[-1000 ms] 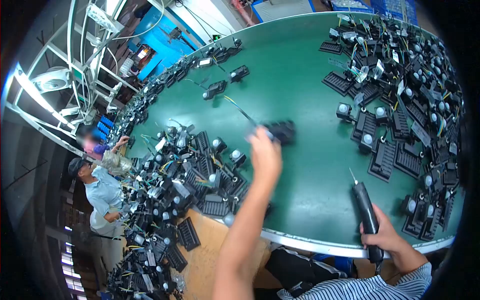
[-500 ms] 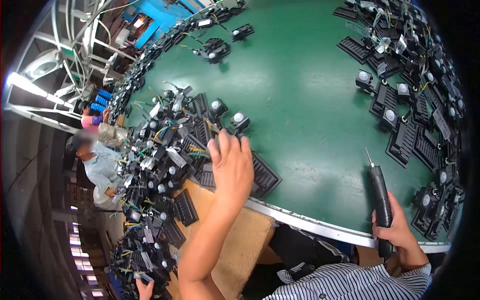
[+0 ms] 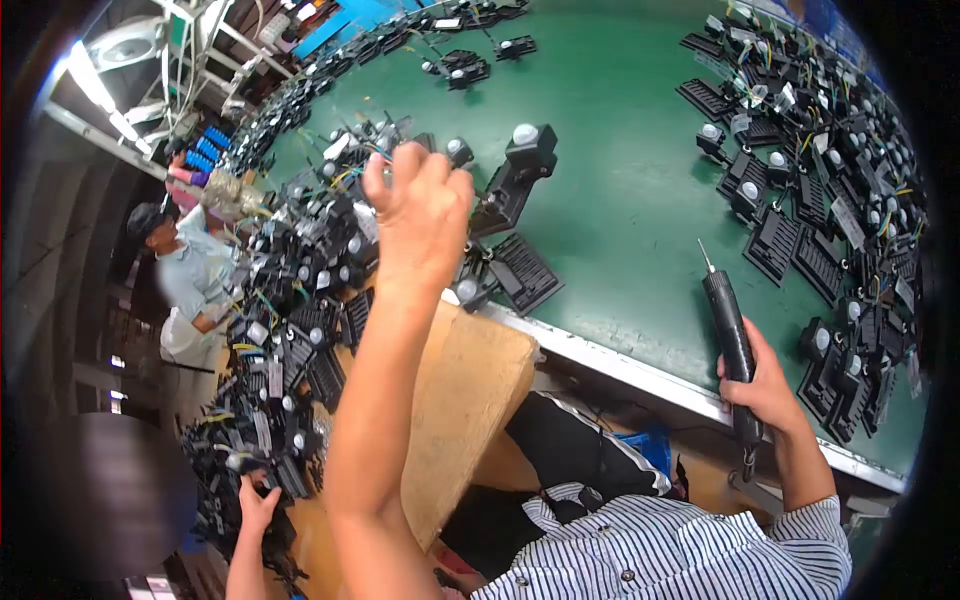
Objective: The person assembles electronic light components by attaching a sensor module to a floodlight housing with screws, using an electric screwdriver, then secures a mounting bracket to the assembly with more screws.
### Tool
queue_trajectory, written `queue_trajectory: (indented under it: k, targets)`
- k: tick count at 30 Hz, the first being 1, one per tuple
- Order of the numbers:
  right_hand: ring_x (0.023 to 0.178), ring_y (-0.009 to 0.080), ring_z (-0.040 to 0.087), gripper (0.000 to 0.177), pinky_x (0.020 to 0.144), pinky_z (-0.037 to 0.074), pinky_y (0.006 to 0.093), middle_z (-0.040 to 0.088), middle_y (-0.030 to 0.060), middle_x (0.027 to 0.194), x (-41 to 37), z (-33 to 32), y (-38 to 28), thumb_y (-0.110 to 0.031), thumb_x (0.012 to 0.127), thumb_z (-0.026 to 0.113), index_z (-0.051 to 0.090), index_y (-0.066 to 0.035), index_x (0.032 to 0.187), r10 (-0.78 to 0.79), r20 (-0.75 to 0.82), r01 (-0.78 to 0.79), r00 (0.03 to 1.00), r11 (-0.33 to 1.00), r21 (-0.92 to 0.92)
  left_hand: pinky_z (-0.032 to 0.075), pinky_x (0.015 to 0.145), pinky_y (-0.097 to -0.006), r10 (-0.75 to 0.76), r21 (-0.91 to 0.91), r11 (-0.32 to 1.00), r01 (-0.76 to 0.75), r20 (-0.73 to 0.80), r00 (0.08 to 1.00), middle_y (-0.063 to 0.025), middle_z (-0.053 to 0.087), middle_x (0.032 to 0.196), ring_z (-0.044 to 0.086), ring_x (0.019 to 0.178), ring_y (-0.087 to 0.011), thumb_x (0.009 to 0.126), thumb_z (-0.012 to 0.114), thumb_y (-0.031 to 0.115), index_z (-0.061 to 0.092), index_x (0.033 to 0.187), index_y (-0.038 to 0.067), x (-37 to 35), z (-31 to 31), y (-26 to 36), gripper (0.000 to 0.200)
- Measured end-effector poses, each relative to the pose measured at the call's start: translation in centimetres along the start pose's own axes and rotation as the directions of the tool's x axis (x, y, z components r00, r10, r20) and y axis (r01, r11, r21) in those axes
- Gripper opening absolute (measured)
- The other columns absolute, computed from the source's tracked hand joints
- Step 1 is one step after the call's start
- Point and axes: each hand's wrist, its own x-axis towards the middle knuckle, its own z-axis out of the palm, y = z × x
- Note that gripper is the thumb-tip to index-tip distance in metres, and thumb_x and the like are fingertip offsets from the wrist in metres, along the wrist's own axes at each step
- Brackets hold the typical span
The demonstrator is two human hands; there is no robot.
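Observation:
My left hand (image 3: 425, 220) is raised over the left heap with its fingers curled round a black sensor floodlight (image 3: 508, 190). The lamp's white-domed sensor head points away to the right, and my fingers hide part of its body. Just below it, another black floodlight (image 3: 528, 275) lies ribbed side up at the edge of the green surface. In my right hand (image 3: 768, 388) is a black electric screwdriver (image 3: 733, 330), its thin bit pointing up and away from me. The bit touches nothing.
The green work surface (image 3: 620, 200) has a metal edge (image 3: 610, 365). Floodlights are heaped at left (image 3: 310, 220) and right (image 3: 790, 180). A cardboard box (image 3: 470, 370) stands before me. A co-worker's hand (image 3: 258, 505) reaches into the lower-left heap; another person (image 3: 190, 265) is farther off.
My left hand has lifted a floodlight from the heap and risen with it. My right hand and the screwdriver have shifted slightly up and left in view. The camera view has also shifted.

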Motion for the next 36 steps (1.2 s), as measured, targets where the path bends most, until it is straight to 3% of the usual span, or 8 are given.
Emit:
queue_trajectory:
  k: [6, 12, 14, 24, 28, 31, 34, 36]
  targets:
    - [0.056, 0.0126, 0.052, 0.089, 0.047, 0.047, 0.0261, 0.051, 0.0068, 0.084, -0.2, 0.3, 0.9, 0.003, 0.062, 0.059, 0.021, -0.003, 0.142, -0.082, -0.078, 0.076, 0.994, 0.994, -0.073, 0.02, 0.096, -0.0469, -0.221, 0.04, 0.974, 0.221, -0.008, 0.975, 0.0034, 0.053, 0.075, 0.049, 0.094, -0.0174, 0.068, 0.069, 0.019, 0.065, 0.075, 0.017, -7.9, -10.9, -3.1, 0.008]
    - [0.055, 0.0103, 0.051, 0.086, 0.045, 0.044, 0.0222, 0.05, 0.0058, 0.087, 0.3, 0.9, 3.1, -0.003, 0.066, 0.059, 0.022, -0.004, 0.143, -0.31, -0.083, 0.294, 0.947, 0.941, -0.167, 0.021, 0.097, -0.0491, -0.422, 0.292, 0.896, 0.335, 0.323, 0.847, -0.0017, 0.054, 0.08, 0.049, 0.099, -0.0209, 0.071, 0.06, 0.015, 0.061, 0.071, 0.014, -22.5, -17.4, -0.8, 0.002]
    - [0.058, 0.0105, 0.052, 0.085, 0.046, 0.044, 0.0222, 0.049, 0.0063, 0.088, 0.4, 2.4, 3.4, -0.006, 0.065, 0.061, 0.023, -0.004, 0.142, -0.396, -0.047, 0.376, 0.917, 0.898, -0.228, 0.022, 0.098, -0.0503, -0.373, 0.302, 0.919, 0.252, 0.466, 0.802, -0.0048, 0.054, 0.082, 0.049, 0.1, -0.0229, 0.07, 0.058, 0.015, 0.063, 0.071, 0.011, -26.2, -17.1, 1.7, 0.007]
    - [0.059, 0.0109, 0.052, 0.087, 0.049, 0.048, 0.0232, 0.048, 0.007, 0.086, 0.9, 19.5, -0.2, -0.008, 0.061, 0.062, 0.024, 0.0, 0.139, -0.273, 0.523, 0.299, 0.807, 0.954, 0.036, 0.022, 0.1, -0.0474, -0.292, 0.194, 0.955, 0.225, 0.467, 0.835, -0.0027, 0.059, 0.087, 0.046, 0.113, -0.0202, 0.071, 0.057, 0.016, 0.066, 0.073, 0.011, -26.9, -17.1, 2.3, 0.01]
    - [0.06, 0.0116, 0.053, 0.087, 0.05, 0.049, 0.0243, 0.049, 0.007, 0.087, 2.4, 23.1, -0.9, -0.009, 0.062, 0.061, 0.023, 0.0, 0.14, -0.248, 0.554, 0.309, 0.794, 0.951, -0.017, 0.025, 0.096, -0.0409, -0.301, 0.125, 0.949, 0.29, 0.073, 0.951, -0.0024, 0.061, 0.101, 0.051, 0.113, -0.0173, 0.075, 0.06, 0.016, 0.066, 0.087, 0.011, -28.4, -18.3, 2.8, 0.015]
    - [0.061, 0.012, 0.054, 0.086, 0.052, 0.049, 0.0249, 0.05, 0.007, 0.087, 3.4, 25.1, -1.2, -0.008, 0.064, 0.061, 0.022, 0.0, 0.141, -0.262, 0.54, 0.327, 0.8, 0.945, -0.025, 0.026, 0.095, -0.0431, -0.39, -0.086, 0.913, 0.398, 0.097, 0.916, -0.0023, 0.061, 0.097, 0.055, 0.107, -0.0174, 0.074, 0.062, 0.015, 0.066, 0.086, 0.014, -31.1, -20.3, 3.8, 0.013]
    - [0.062, 0.0114, 0.054, 0.081, 0.055, 0.048, 0.0242, 0.051, 0.0059, 0.088, 5.4, 26.7, -0.6, -0.007, 0.066, 0.06, 0.026, -0.001, 0.139, -0.312, 0.5, 0.395, 0.808, 0.916, -0.067, 0.04, 0.084, -0.0354, -0.714, -0.092, 0.672, 0.735, 0.186, 0.676, -0.004, 0.061, 0.088, 0.06, 0.086, -0.0189, 0.076, 0.063, 0.007, 0.065, 0.087, 0.007, -35.3, -20.9, 0.6, 0.011]
    - [0.062, 0.0106, 0.054, 0.076, 0.055, 0.048, 0.0239, 0.05, 0.0046, 0.086, 6.3, 27.2, -0.1, -0.007, 0.066, 0.059, 0.03, -0.002, 0.137, -0.345, 0.478, 0.431, 0.808, 0.899, -0.079, 0.046, 0.069, -0.0271, -0.957, -0.276, 0.152, 0.949, 0.198, 0.21, -0.0058, 0.061, 0.087, 0.059, 0.076, -0.0156, 0.08, 0.06, 0.002, 0.064, 0.09, 0.0, -39.9, -20.1, -1.5, 0.011]
